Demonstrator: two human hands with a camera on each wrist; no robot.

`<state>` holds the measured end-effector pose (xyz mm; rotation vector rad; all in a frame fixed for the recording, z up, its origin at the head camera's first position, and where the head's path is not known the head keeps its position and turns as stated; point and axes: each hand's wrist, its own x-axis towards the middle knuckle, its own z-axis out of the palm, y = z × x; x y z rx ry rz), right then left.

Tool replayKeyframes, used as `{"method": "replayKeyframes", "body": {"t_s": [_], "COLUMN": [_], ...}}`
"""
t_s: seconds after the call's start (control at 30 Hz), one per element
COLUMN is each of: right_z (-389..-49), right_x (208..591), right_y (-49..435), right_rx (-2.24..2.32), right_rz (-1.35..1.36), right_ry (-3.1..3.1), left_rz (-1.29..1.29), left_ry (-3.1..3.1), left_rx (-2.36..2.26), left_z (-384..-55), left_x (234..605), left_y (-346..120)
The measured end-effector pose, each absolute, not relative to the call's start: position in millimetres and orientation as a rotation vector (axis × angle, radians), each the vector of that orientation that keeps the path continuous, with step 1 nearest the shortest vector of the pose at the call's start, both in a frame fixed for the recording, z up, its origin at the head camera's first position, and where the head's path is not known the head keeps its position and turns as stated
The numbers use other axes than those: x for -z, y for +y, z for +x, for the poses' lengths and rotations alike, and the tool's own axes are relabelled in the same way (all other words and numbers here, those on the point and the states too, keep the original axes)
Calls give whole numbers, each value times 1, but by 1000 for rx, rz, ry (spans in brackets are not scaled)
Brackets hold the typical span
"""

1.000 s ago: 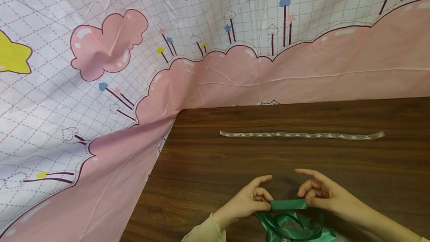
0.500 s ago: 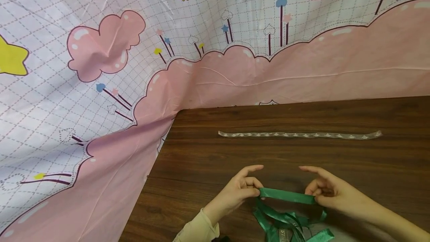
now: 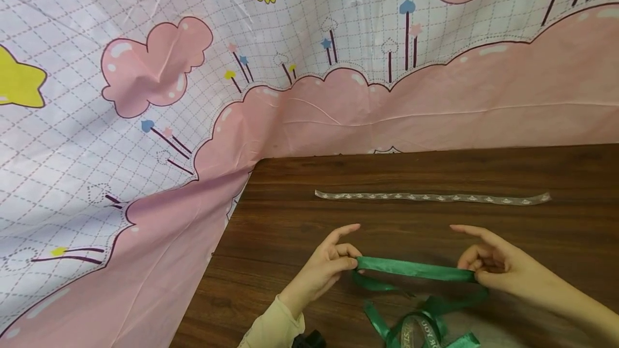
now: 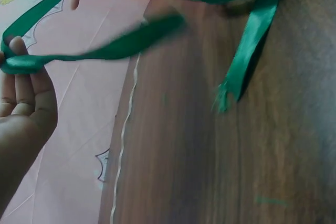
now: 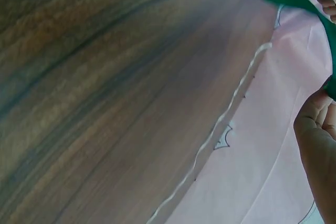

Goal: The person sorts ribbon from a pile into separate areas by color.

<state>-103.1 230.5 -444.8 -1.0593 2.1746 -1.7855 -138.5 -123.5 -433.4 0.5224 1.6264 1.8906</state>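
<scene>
A green satin ribbon [image 3: 416, 269] stretches between the two hands above the brown table. My left hand [image 3: 325, 267] pinches it between thumb and fingers, index finger extended. At the other end my right hand [image 3: 498, 262] pinches the ribbon too, its index finger pointing left. From the left hand's grip a loose tail hangs, blurred in the left wrist view; more ribbon droops from the right hand. Below lies a heap of green ribbon loops [image 3: 423, 326] with pale lettering. One cut end [image 4: 223, 95] with frayed threads shows in the left wrist view.
A sheer narrow strip of ribbon with white motifs [image 3: 435, 197] lies across the far part of the wooden table [image 3: 271, 230]. A pink and white patterned cloth [image 3: 338, 106] hangs behind and left. Something black [image 3: 309, 340] sits beside the left sleeve.
Both hands have moved apart and farther from the body, so the ribbon span between them is longer. The ribbon is lifted off the heap, and a loose tail now hangs by the left hand.
</scene>
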Motion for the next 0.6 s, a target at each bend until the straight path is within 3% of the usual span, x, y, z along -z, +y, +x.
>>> {"method": "replayKeyframes", "body": {"t_s": [0.6], "right_z": [-110], "right_x": [442], "right_y": [266], "right_rx": [1854], "right_rz": [-1103], "right_ry": [2275], "left_rz": [408], "left_ry": [1797], "left_rx": [-1972], "left_z": [-152], "left_x": [426], "left_y": [-148]}}
